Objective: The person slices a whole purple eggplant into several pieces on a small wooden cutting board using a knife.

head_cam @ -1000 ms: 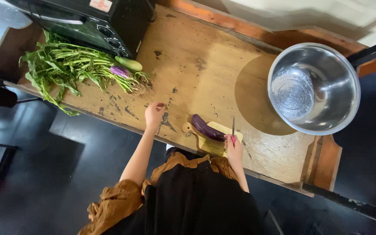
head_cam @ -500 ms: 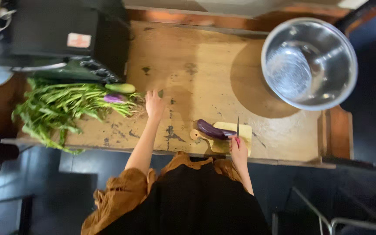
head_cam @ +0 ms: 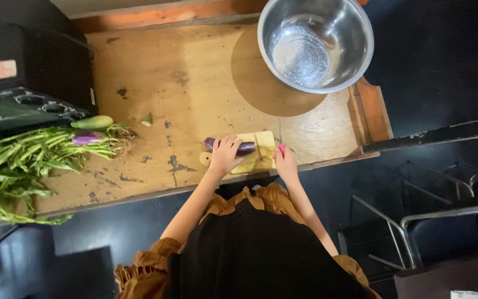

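Our left hand (head_cam: 225, 156) presses the purple eggplant (head_cam: 244, 147) onto the cutting board (head_cam: 264, 158) at the surface's near edge; our right hand (head_cam: 285, 162) grips the knife (head_cam: 281, 145) — fingers so near the blade could get nicked.

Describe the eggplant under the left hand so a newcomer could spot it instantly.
Start at the wooden table, then drop to the small pale cutting board at its near edge, below the steel bowl. The eggplant lies across it under the left hand. It is dark purple and slender, unlike the green and pale-purple vegetables by the leafy greens.
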